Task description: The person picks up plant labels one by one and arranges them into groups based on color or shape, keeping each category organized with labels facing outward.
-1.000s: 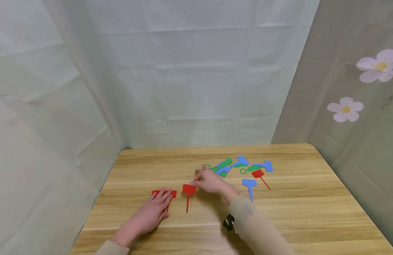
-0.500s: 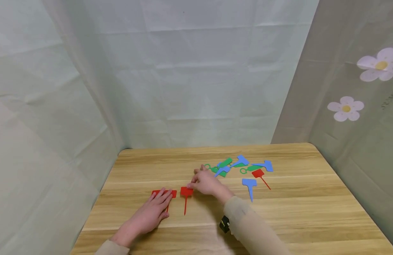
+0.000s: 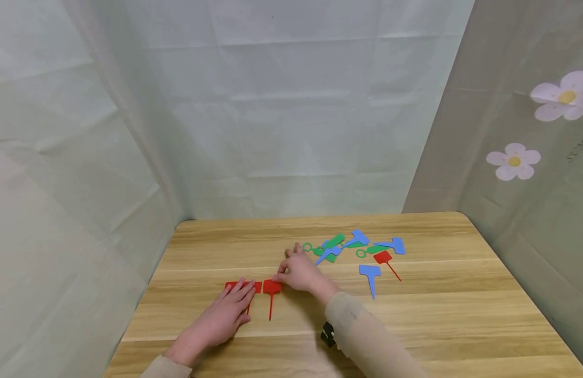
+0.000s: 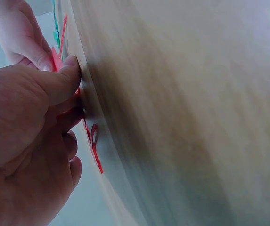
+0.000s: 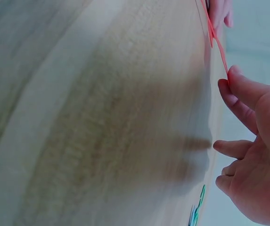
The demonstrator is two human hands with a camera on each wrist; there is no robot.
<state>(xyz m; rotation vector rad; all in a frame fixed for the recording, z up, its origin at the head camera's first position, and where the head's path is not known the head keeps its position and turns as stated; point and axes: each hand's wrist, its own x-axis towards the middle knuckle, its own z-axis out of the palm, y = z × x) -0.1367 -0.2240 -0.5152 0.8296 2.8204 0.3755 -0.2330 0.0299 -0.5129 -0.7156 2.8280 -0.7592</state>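
Shifted toward the left edge of the tabletop (image 3: 461, 325) since the earlier frames: the right hand (image 3: 300, 273) and the held red tag (image 3: 272, 288), which now lies just beside the red pieces (image 3: 258, 287) under the left hand (image 3: 227, 314). The left hand has stayed in place. Right hand: thumb and forefinger pinch the tag's head near its far right corner, the other fingers spread clear; this grip presumably leaves the stem free to point toward the near side. In the right wrist view the tag is tilted, its pinched end raised off the wood. Left hand: fingers extended across the red pieces, probably to keep them from sliding; their number is hidden. Farther outward, a lone blue tag (image 3: 370, 271) and a loose red tag (image 3: 383, 257) lie toward the right edge, well apart from the hands. Nearer the far edge, green and blue tags (image 3: 334, 241) overlap, with no evident order to their directions. Pale sheeting (image 3: 291, 131) rises behind the far edge.
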